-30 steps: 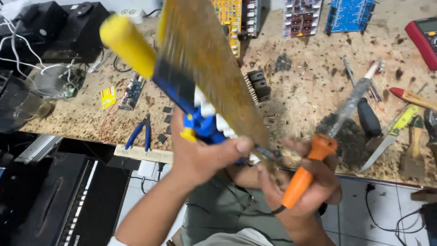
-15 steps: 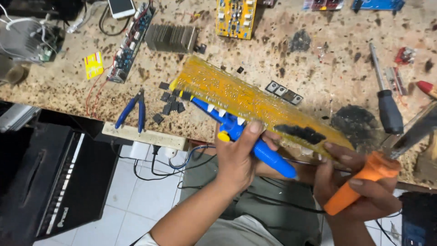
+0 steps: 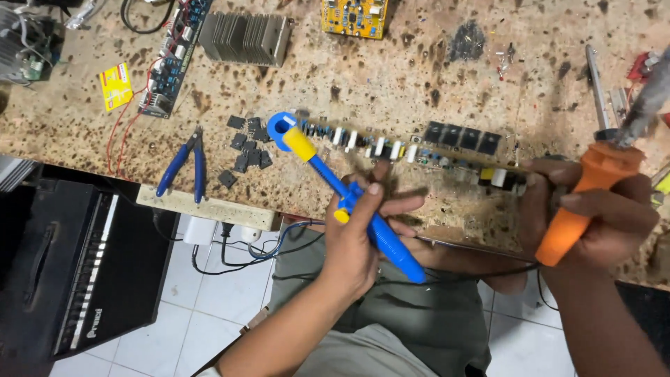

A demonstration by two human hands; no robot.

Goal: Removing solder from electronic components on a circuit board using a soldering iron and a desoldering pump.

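Two hands at a speckled bench (image 3: 419,77), circuit board (image 3: 419,150) now lying flat.
Left hand (image 3: 359,241) fingers grip the blue desoldering pump (image 3: 335,185), earlier raised with the board; right hand (image 3: 600,213) fingers wrap the orange soldering iron (image 3: 583,202).

Head-worn view, steeply down, close

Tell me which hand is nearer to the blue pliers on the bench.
Left. The left hand, holding the blue desoldering pump, is right of the blue pliers; the right hand, gripping the orange soldering iron, is at the far side.
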